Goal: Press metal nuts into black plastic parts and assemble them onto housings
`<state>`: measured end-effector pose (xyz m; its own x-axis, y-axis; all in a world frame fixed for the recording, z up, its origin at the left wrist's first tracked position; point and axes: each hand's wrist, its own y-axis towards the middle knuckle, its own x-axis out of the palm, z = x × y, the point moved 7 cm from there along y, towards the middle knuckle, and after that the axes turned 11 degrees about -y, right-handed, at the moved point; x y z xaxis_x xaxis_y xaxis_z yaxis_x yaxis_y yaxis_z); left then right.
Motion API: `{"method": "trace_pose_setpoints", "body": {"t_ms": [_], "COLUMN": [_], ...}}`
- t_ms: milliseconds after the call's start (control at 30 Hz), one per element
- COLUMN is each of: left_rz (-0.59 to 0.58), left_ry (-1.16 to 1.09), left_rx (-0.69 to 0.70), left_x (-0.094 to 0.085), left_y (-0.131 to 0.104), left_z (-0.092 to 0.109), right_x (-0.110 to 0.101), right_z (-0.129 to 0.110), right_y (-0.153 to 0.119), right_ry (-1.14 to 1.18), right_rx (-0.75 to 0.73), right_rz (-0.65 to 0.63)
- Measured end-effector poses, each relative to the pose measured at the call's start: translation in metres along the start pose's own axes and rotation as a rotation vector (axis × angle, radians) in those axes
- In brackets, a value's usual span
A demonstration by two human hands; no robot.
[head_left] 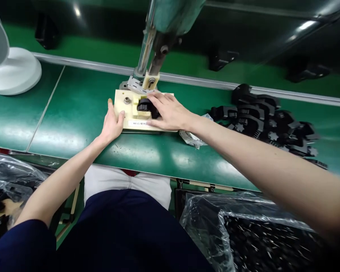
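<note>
A cream fixture block (130,122) with a printed label and a metal bolt sits on the green bench under a press. My left hand (112,122) grips its left edge, thumb on top and fingers along the side. A black plastic part (143,105) rests in the block's recess, its right side hidden by my right hand (170,111). That hand is curved over the part, fingers behind it and thumb in front near the label. The press's cream tip (151,81) and a slotted metal bracket (136,85) stand just behind the block.
Several black plastic parts (254,113) are heaped on the bench at right. A clear plastic bag (194,139) lies beside my right wrist. A bin of small dark pieces (271,241) and another plastic-lined bin (11,177) flank me. A white fan (17,71) stands at left.
</note>
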<state>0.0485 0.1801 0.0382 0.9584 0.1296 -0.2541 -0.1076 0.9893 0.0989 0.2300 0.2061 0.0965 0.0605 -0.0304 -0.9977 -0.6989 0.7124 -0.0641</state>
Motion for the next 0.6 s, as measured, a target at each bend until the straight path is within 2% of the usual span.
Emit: {"method": "trace_pose_setpoints", "body": {"t_ms": [67,200,267,367,533,600], "left_rz": [-0.013,-0.013,-0.011,-0.013,-0.052,-0.073], "left_ry": [-0.023,-0.058,-0.067,-0.056,-0.059,-0.052], "left_rx": [-0.032,0.028,-0.003,-0.07,-0.062,-0.067], "left_x": [0.0,-0.001,-0.001,-0.004,-0.013,-0.014], "left_y": [0.002,0.007,0.007,0.006,-0.001,-0.01], "left_z": [-0.004,-0.007,-0.008,-0.004,0.004,0.003], "right_x": [0.006,0.012,0.015,0.012,0.003,0.003], "right_z": [0.013,0.026,0.024,0.018,0.0,-0.007], "right_y": [-0.003,-0.012,-0.013,-0.012,-0.019,-0.028], "right_ry": [0.039,0.11,0.149,0.182,0.244,0.284], "right_rx": [0.079,0.26,0.299,0.335,0.33,0.39], "right_rz": [0.025,0.24,0.269,0.246,0.283,0.32]}}
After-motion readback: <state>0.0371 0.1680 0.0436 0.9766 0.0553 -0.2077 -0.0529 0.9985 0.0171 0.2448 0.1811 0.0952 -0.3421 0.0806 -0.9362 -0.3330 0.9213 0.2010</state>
